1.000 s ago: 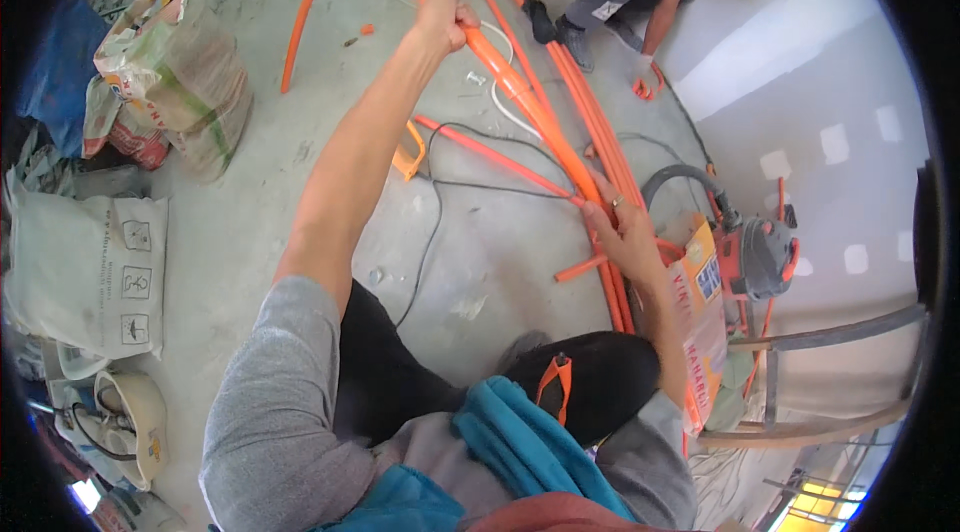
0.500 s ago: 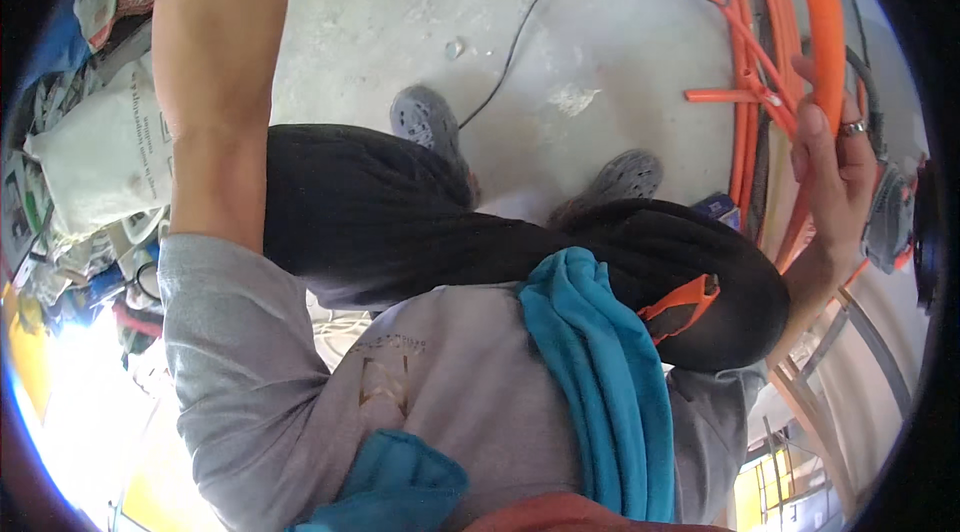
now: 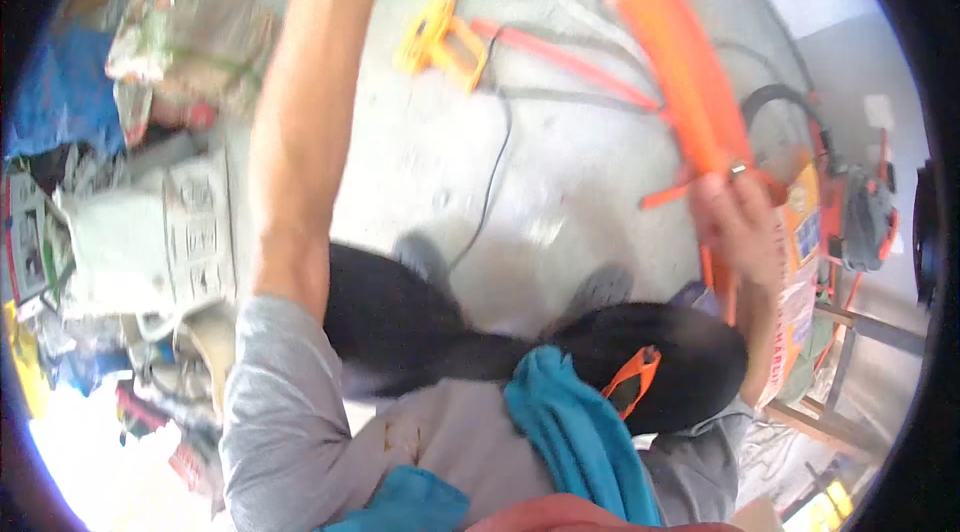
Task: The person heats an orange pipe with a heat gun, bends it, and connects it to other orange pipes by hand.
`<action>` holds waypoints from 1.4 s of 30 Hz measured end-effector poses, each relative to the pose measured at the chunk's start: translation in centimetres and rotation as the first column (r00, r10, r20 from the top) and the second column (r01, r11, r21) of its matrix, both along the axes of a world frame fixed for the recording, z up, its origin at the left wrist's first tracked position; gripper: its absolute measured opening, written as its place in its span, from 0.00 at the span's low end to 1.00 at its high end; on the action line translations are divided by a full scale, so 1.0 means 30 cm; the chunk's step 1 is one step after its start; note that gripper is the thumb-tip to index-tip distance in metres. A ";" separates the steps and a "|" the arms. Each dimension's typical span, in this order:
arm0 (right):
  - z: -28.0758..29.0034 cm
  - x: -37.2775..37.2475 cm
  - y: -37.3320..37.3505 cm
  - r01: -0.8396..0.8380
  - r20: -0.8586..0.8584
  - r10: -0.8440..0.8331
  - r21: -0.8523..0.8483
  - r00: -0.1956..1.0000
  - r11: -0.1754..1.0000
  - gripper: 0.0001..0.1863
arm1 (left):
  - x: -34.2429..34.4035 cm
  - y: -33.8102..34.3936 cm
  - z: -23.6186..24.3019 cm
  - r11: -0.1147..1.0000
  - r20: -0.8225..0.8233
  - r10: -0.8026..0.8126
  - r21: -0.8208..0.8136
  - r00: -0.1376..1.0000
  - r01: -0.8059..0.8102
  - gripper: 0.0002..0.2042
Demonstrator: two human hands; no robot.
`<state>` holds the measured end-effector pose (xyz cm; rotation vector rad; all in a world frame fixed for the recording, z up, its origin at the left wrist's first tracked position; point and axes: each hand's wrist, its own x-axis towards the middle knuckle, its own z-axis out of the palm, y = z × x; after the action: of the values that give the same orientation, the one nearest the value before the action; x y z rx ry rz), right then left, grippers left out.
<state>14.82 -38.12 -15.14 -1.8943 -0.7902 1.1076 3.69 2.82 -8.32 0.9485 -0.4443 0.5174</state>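
Note:
My right hand [image 3: 738,227] is closed round the near end of a thick orange pipe or bundle of pipes [image 3: 672,42]; motion blur hides which. From that hand the orange length slants away to the top edge, toward the upper left. My left forearm [image 3: 310,102] reaches up to the top edge, and the hand itself lies past the frame. Close to that wrist, a sliver of orange shows. A yellow pistol-shaped power tool [image 3: 440,40], like a heat gun, lies on the floor between my arms. Beside it rests a thinner orange pipe [image 3: 575,64].
A dark cord [image 3: 497,167] runs over the concrete floor toward my shoes. White sacks [image 3: 125,252] and mixed scrap are heaped at left. At right are a printed bag [image 3: 795,282], a grey-black tool [image 3: 868,222] and a wooden frame [image 3: 830,427]. An orange-handled tool [image 3: 635,380] lies against my thigh.
The view has tipped forward, bringing the yellow tool into sight. The orange length in my right hand now leans toward the upper left. My right hand still grips it.

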 end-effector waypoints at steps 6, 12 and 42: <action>0.007 0.037 0.053 -0.076 -0.373 0.132 0.162 0.918 0.984 0.16 | 0.069 -0.223 0.192 0.851 0.110 0.307 -0.476 0.946 -0.221 0.13; -0.030 0.053 0.108 -0.091 -0.474 0.165 0.177 0.865 0.980 0.18 | 0.153 -0.017 0.066 0.893 0.215 -0.110 -0.408 0.970 0.192 0.21; -0.005 0.121 -0.049 0.074 -0.285 -0.031 0.142 0.958 0.987 0.19 | 0.410 -0.172 0.007 0.901 -0.170 -0.078 -0.434 0.982 -0.004 0.17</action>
<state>18.45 -39.58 -15.28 -1.5776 -0.6392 1.2155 16.01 -2.34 -8.10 0.5482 -0.1662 0.4635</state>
